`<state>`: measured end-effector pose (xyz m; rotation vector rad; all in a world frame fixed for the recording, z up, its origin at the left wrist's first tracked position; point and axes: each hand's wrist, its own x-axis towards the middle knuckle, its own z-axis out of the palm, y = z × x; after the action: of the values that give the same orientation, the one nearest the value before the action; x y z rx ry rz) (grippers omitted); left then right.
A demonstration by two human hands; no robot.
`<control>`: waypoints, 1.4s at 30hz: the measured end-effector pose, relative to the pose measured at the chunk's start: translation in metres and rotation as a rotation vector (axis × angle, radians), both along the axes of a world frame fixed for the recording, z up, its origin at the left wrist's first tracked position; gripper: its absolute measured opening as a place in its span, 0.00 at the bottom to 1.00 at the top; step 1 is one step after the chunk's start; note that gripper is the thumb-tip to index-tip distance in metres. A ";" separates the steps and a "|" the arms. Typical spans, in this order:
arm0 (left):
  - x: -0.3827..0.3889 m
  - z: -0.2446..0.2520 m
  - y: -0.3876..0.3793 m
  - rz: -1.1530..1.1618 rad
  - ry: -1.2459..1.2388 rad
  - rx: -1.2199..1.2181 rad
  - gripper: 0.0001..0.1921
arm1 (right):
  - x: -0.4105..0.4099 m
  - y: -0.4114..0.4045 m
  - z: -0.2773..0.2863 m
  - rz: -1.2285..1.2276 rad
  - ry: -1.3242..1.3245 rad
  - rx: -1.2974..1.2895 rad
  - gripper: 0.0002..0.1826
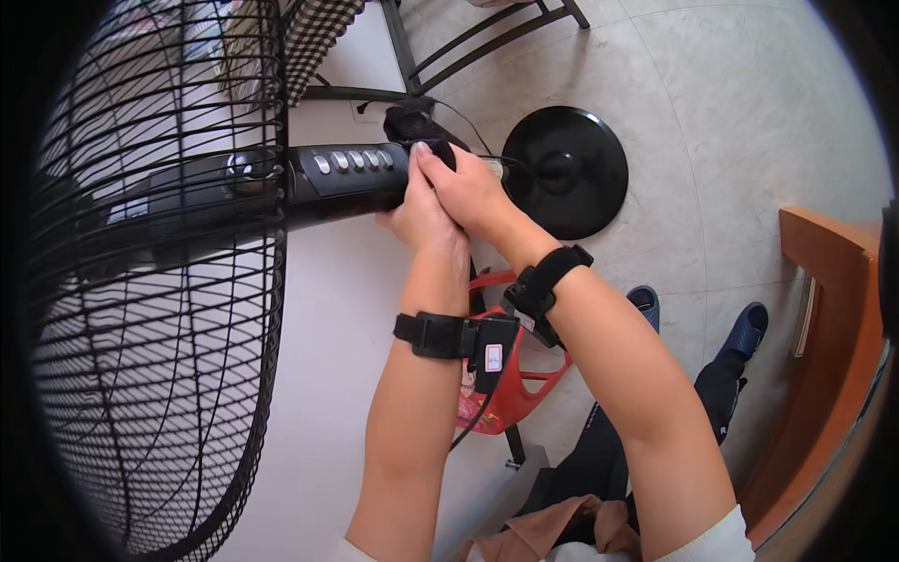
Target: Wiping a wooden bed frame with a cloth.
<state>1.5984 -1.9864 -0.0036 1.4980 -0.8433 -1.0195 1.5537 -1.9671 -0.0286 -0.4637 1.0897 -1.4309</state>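
Note:
A black pedestal fan lies across the view, with its wire grille (274,281) at the left and its control housing (351,172), with several silver buttons, reaching toward my hands. My left hand (425,218) is wrapped around the right end of the housing, its fingers partly hidden beneath. My right hand (474,186) overlaps it from the right and holds a black cloth (414,123) bunched against that end. Both thumbs meet near the cloth. The round black fan base (565,172) stands on the floor beyond my right hand. The pole between is mostly hidden.
A white tabletop (323,421) lies under the fan and my left forearm. A red patterned bag (491,407) hangs below my wrists. A checked cloth (316,42) and dark metal frame (407,56) are at the top. Orange-brown wooden furniture (829,246) stands at the right.

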 end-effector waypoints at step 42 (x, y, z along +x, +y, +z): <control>0.076 -0.017 -0.028 -0.621 -0.059 -0.065 0.17 | 0.046 -0.027 -0.025 -0.311 0.186 -0.168 0.34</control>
<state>1.6743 -2.0143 -0.0210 1.2343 -1.4196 -1.3790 1.5999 -1.9937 -0.0532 -0.5739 1.2347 -1.7903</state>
